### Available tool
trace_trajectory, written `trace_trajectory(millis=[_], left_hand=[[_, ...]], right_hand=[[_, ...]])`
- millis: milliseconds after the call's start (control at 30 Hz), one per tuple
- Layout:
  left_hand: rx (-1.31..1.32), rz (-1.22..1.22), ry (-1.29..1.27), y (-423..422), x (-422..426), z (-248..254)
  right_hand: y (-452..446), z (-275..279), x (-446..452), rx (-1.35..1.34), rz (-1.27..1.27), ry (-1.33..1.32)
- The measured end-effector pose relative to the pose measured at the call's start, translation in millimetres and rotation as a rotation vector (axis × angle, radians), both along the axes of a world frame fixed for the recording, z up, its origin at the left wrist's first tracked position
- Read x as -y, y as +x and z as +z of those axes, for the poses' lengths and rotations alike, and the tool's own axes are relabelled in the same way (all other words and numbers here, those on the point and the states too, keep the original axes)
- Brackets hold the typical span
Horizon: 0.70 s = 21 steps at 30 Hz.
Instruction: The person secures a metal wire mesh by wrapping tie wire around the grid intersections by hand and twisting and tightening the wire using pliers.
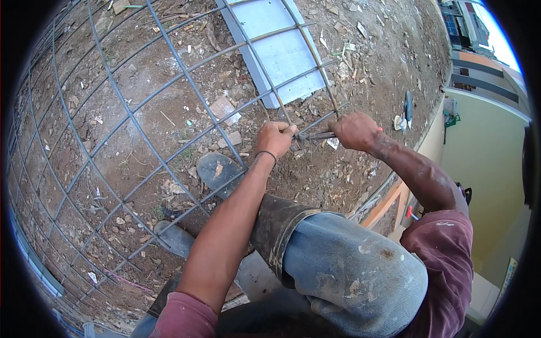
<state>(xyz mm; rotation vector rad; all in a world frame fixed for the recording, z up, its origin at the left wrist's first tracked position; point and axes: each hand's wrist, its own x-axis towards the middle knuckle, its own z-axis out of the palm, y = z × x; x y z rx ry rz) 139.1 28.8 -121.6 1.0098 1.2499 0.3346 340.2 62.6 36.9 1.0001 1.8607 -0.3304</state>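
Metal pincers (pixel 316 136) are held in my right hand (pixel 356 132), whose fingers are wrapped round the handles. Their jaws rest by a crossing of bars at the edge of the steel rebar grid (pixel 187 73). My left hand (pixel 276 138) is just left of the jaws, thumb and fingers pressed together on the end of a bar at that crossing. Any tie wire there is too small to tell. A dark band circles the left wrist.
Beneath the grid's upper part lies a pale blue-grey board (pixel 282 50). Rubble and stones cover the soil. My boots (pixel 217 173) stand under the grid's near edge. A dark object (pixel 407 107) lies to the right, near a wall (pixel 473 146).
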Motion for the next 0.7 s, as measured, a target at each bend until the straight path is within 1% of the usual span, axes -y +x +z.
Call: trace_trajectory(millis=[67,167,233,267,333,400,433,467,533,567,600,667,700], left_hand=[[-0.021,0.002,0.006,2,1,-1],[0.013,0.035,0.021,5,4,-8],[0.045,0.065,-0.045,6,5,-9],[0.04,0.059,-0.044,6,5,-9],[0.039,0.053,0.053,7,6,-14],[0.031,0.037,0.014,5,5,-14],[0.02,0.026,-0.027,6,4,-12],[0.042,0.017,-0.026,6,4,-9],[-0.006,0.013,0.014,5,3,-4],[-0.016,0.013,0.019,5,3,-2],[-0.014,0.012,0.016,7,3,2],[-0.091,0.006,0.091,5,4,7],[-0.048,0.053,0.093,8,7,3]], right_hand=[[15,-14,-6,-0.039,-0.005,0.01],[33,-35,-14,-0.096,0.051,0.005],[42,-43,-12,-0.19,0.096,0.065],[46,-46,-11,-0.194,0.09,0.067],[46,-46,-10,-0.208,0.029,0.076],[47,-50,-10,-0.21,0.027,0.084],[48,-48,-9,-0.214,0.031,0.09],[48,-44,-8,-0.192,0.024,0.092],[36,-30,-10,-0.158,0.01,0.053],[29,-13,-4,-0.158,-0.073,0.038],[24,-2,5,-0.155,-0.074,0.034],[17,9,20,-0.17,-0.252,-0.111],[15,11,23,-0.186,-0.249,-0.115]])
